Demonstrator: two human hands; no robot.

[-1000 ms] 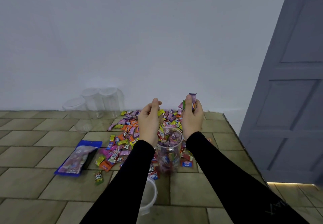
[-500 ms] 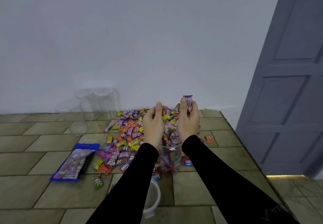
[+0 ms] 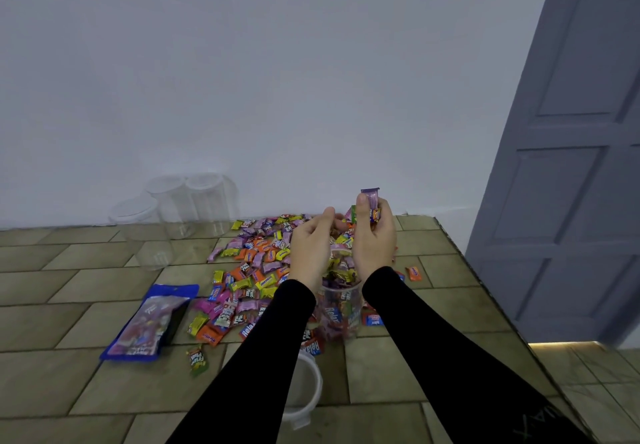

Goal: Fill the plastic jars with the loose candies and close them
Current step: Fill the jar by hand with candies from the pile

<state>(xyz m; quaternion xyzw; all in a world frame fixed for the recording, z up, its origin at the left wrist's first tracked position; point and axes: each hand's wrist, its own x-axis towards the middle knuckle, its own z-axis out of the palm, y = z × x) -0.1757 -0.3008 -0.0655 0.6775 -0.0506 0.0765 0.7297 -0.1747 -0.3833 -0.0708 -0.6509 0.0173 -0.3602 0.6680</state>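
A clear plastic jar (image 3: pixel 339 312), heaped with wrapped candies, stands on the tiled surface between my forearms. My right hand (image 3: pixel 375 241) hovers over its mouth, gripping a bunch of candies (image 3: pixel 370 201) with a purple wrapper sticking up. My left hand (image 3: pixel 311 246) is cupped beside the jar's mouth with its fingers curled; what it holds is hidden. A spread of loose candies (image 3: pixel 258 263) lies behind and left of the jar. The jar's white lid (image 3: pixel 304 388) rests near me, partly under my left sleeve.
Three empty clear jars with lids (image 3: pixel 173 211) stand by the white wall at the back left. A blue candy bag (image 3: pixel 149 322) lies flat on the left. The tiled surface (image 3: pixel 69 305) ends at a right edge beside a grey door (image 3: pixel 571 166).
Both hands have come closer together over the jar's mouth, the left drifting right. The view has shifted slightly. The right hand still holds its bunch of candies.
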